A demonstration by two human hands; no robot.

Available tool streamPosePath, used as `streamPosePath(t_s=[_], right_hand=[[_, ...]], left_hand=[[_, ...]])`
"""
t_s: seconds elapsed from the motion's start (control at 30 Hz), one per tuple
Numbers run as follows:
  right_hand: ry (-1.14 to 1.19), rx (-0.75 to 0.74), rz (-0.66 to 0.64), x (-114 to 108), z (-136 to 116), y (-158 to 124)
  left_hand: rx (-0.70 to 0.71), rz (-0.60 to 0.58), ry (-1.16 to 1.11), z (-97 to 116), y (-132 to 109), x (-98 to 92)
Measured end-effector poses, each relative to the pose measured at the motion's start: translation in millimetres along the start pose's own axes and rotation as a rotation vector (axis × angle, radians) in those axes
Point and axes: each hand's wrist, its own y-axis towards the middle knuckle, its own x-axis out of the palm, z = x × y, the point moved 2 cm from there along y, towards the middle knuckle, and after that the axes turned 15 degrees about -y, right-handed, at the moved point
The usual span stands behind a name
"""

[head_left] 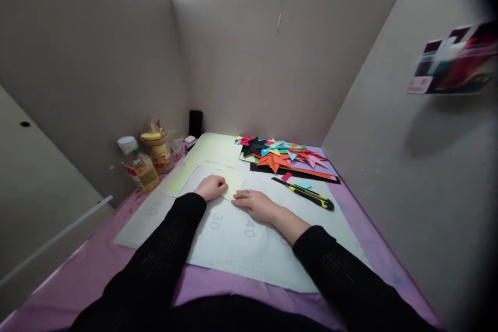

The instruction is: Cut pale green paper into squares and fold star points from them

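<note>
My left hand (212, 187) lies curled into a loose fist on a small pale-yellow sheet of paper (232, 180) and presses it down. My right hand (254, 202) rests beside it, its fingers pinched on the sheet's near corner. Both hands sit on a white cutting mat (233, 244) printed with a grid and numbers. A yellow-and-black utility knife (307, 194) lies to the right of my right hand, apart from it. Both arms wear black sleeves.
Larger pale-yellow sheets (213, 150) lie behind the hands. A heap of folded coloured paper shapes (286, 155) sits at the back right on black and purple sheets. A small bottle (142, 166) and a jar (159, 150) stand at the left. Cardboard walls (252, 62) close in three sides.
</note>
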Motion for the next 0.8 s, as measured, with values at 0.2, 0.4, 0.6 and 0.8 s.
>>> streamPosePath(t_s=[0.2,0.4,0.6,0.8], right_hand=[[0.022,-0.019,0.002,0.3,1.0,-0.5],[0.013,0.041,-0.034,-3.1,-2.5,1.0],[-0.039,-0.017,-0.035,-3.3,-5.4,0.5],[-0.103,-0.043,-0.034,-2.8,-6.7,-0.1]], left_hand=[[0.000,0.041,0.087,4.8,-2.7,3.2],[-0.004,0.056,0.113,7.0,-5.3,5.4],[-0.011,0.057,0.110,6.8,-5.6,5.3],[-0.042,0.067,0.100,8.2,-4.4,6.4]])
